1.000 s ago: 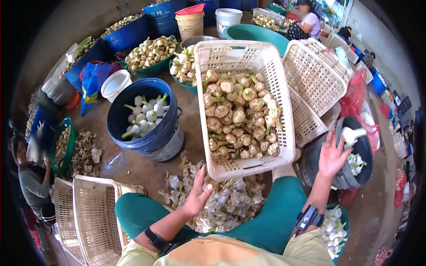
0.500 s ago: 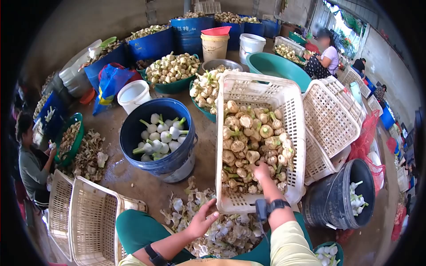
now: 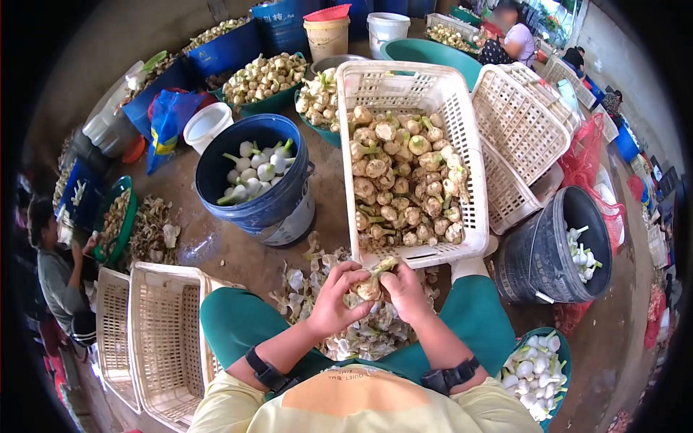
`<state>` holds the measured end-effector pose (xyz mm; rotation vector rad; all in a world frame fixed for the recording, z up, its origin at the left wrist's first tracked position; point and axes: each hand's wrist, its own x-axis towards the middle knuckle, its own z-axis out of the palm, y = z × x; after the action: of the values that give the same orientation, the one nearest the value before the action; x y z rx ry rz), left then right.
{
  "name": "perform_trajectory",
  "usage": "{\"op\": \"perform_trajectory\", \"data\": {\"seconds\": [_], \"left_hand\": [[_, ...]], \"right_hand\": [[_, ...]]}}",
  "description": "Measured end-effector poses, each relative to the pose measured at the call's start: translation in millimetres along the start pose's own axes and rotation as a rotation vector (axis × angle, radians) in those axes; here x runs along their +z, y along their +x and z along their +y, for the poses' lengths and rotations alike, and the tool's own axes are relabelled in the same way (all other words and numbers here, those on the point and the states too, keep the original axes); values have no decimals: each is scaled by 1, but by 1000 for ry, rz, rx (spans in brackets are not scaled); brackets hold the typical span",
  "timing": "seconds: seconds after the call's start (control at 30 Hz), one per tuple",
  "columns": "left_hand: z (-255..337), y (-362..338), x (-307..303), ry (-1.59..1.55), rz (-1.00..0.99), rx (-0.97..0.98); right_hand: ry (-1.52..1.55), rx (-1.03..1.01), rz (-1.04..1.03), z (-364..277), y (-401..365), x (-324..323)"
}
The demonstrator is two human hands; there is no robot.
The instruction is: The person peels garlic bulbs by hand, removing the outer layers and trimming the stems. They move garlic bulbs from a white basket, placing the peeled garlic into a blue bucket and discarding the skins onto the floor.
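Just below crate front wall: bulb, green stem up, pinched between both hands over peels. Left hand curled tight round bulb's left side, fingers closed on it. Right hand likewise closed, gripping right side. Blue bucket left of crate, black bucket right of it.

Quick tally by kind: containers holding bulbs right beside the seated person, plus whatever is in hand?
White lattice crate: 1
Buckets: 2, a blue bucket and a black bucket
Green basin: 1
Bulb, held by left hand and right hand: 1
Total: 5
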<state>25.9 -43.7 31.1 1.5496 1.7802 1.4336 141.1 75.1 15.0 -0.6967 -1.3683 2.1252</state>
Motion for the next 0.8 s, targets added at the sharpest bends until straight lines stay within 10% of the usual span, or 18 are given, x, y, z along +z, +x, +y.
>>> {"op": "perform_trajectory", "data": {"seconds": [0.13, 0.2, 0.23, 0.4, 0.53, 0.63, 0.73, 0.8], "left_hand": [[8, -6, -2, 184, 31, 183], [12, -10, 0, -66, 25, 62], [6, -13, 6, -712, -12, -289], [11, -14, -1, -776, -32, -402], [7, -14, 3, -1054, 14, -562], [-6, -11, -9, -1222, -224, -867], [22, -14, 13, -933, 78, -531], [15, -16, 15, -706, 40, -356]], "right_hand": [[18, -77, 36, 1, -9, 10], [40, -45, 69, 0, -15, 9], [41, -53, 70, 1, -18, 6], [301, 73, -79, -16, -34, 4], [-273, 30, -97, -12, -36, 0], [-975, -378, -154, -19, -24, -15], [-1250, -557, -25, -17, -26, -4], [-781, -315, -4, -23, -38, 12]]}}
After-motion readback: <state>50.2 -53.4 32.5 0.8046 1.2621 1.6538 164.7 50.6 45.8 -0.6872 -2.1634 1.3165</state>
